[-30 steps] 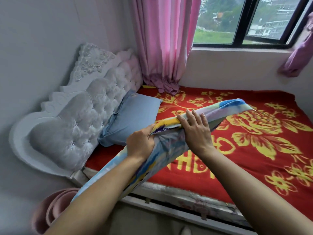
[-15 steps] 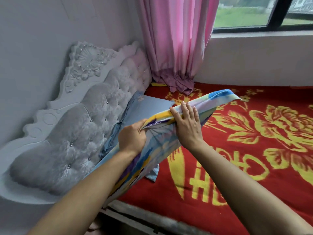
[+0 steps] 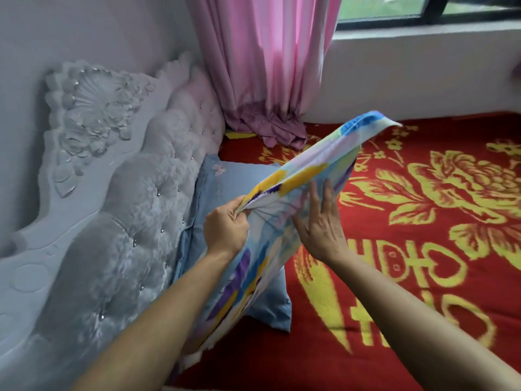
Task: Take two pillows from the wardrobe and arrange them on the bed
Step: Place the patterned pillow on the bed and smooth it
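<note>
A multicoloured pillow (image 3: 310,167) with blue, yellow and purple patches is held tilted above the bed, its far corner raised toward the window. My left hand (image 3: 225,227) pinches its near edge in a closed grip. My right hand (image 3: 321,221) lies flat against its side with fingers spread. Under and behind it a plain light-blue pillow (image 3: 222,179) leans against the headboard, partly hidden by the held pillow and my left arm. Both are over the bed's red blanket (image 3: 423,249) with yellow flowers.
A grey tufted headboard (image 3: 118,210) with a carved white frame runs along the left. A pink curtain (image 3: 262,66) hangs at the bed's far corner, its hem bunched on the blanket. A white sill and window (image 3: 423,12) lie behind the bed.
I have come closer over the bed. The multicoloured pillow has moved forward over the blue pillow and tilted steeper. My right hand has loosened from a grip to flat fingers.
</note>
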